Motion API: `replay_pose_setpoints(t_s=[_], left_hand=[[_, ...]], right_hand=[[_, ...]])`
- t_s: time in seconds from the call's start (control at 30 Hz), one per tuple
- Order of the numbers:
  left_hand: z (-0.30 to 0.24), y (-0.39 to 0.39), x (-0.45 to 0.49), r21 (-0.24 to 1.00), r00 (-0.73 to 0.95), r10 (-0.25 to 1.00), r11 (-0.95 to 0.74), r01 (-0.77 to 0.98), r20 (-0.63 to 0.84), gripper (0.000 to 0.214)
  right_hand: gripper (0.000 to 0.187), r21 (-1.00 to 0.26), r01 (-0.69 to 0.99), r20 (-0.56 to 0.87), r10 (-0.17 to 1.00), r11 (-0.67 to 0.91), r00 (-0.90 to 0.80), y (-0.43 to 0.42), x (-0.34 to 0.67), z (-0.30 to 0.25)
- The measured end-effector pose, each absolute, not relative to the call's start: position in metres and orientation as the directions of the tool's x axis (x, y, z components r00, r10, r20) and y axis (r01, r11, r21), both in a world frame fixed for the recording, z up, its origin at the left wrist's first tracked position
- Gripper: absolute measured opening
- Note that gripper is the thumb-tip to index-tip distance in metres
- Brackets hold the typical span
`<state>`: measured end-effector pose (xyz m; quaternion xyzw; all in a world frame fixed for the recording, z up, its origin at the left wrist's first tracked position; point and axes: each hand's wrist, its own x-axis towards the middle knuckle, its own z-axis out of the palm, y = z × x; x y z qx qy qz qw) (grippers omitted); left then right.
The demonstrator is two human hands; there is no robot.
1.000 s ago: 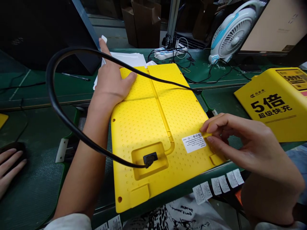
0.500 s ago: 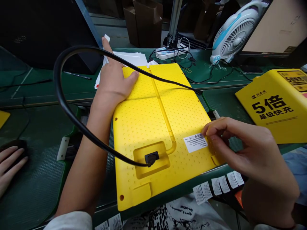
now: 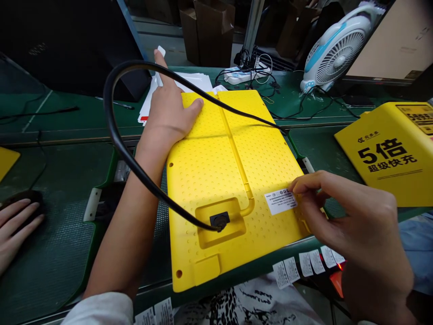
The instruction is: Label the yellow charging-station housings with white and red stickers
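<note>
Green ribbed matting covers the workbench [image 3: 50, 253], which runs left to right in front of the person. Behind it are cardboard boxes [image 3: 209, 27], a white and blue fan [image 3: 338, 49], a white power strip [image 3: 243, 74] with thin leads and a sheaf of white papers [image 3: 192, 81]. A yellow printed housing [image 3: 389, 153] lies at the right, and another person's hand [image 3: 13, 230] rests on the mat at the far left. A row of small white stickers [image 3: 304, 264] hangs along the near edge of the bench. In the middle lies a yellow dimpled panel [image 3: 216, 171], flat on the bench, its near edge overhanging slightly. A thick black cable [image 3: 135, 167] plugs into a recessed socket near the panel's near edge and loops up and over the left forearm. The left hand [image 3: 169, 113] is spread open, palm down on the panel's far left corner, with the thumb on the yellow surface and the forefinger stretched out over the papers, gripping nothing. The right hand [image 3: 348, 216] is half curled, its thumb and fingertips gathered at the right edge of a white label [image 3: 280, 201] that lies on the panel near its right side. Whether they pinch that edge or only press it down cannot be told.
</note>
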<state>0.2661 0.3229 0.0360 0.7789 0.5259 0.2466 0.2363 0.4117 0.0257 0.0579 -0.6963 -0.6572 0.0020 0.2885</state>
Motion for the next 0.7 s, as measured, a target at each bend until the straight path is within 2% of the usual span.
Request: replay_pose_setpoints(t_s=[0.27,0.43,0.7], left_hand=[[0.038,0.321,0.265,0.639,0.334,0.935,-0.33,0.695,0.119,0.117],[0.034,0.324,0.266,0.657,0.332,0.93,-0.35,0.667,0.158,0.115],[0.035,0.322,0.265,0.634,0.343,0.929,-0.35,0.689,0.14,0.114]], right_hand=[[0.015,-0.49,0.872,0.326,0.932,0.021,0.16,0.029,0.408,0.048],[0.012,-0.579,0.814,0.381,0.867,-0.046,0.32,0.024,0.408,0.042],[0.014,-0.547,0.836,0.417,0.85,-0.048,0.322,0.024,0.404,0.038]])
